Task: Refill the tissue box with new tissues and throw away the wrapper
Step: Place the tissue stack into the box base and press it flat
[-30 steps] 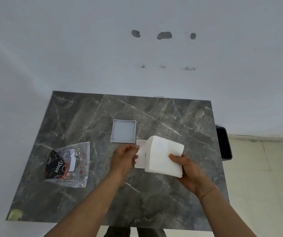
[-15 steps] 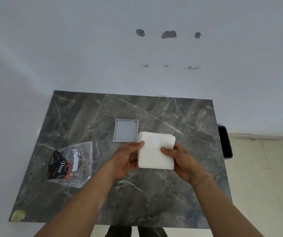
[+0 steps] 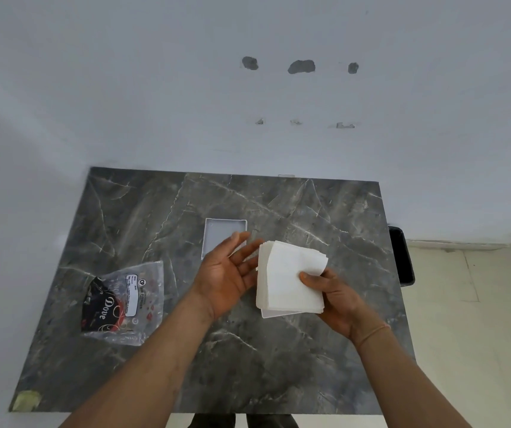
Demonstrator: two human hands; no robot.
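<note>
The right hand (image 3: 337, 299) grips a stack of white tissues (image 3: 289, 278) at centre right of the frame, above the table (image 3: 279, 366). Its thumb presses on the top sheet near the stack's right edge; the fingers close underneath. The sheets are fanned slightly at the upper right corner. Whether the stack's lower edge touches the table cannot be told.

The left hand (image 3: 228, 273) is at frame centre, palm turned up and toward the stack, fingers spread apart and holding nothing. Its fingertips lie just beside the left edge of the tissues; contact cannot be confirmed.

A shallow grey rectangular tray (image 3: 217, 233) lies flat on the table at upper centre, open side up. The left hand's fingers overlap its lower right corner in the view. Whether it is a part of the tissue box cannot be told.

The wrapper (image 3: 124, 301), clear plastic with a black and red print, lies crumpled on the table at lower left, well apart from both hands.

A black object (image 3: 402, 257) stands just beyond the table's right edge. A patch of tape (image 3: 27, 400) marks the table's lower left corner.
</note>
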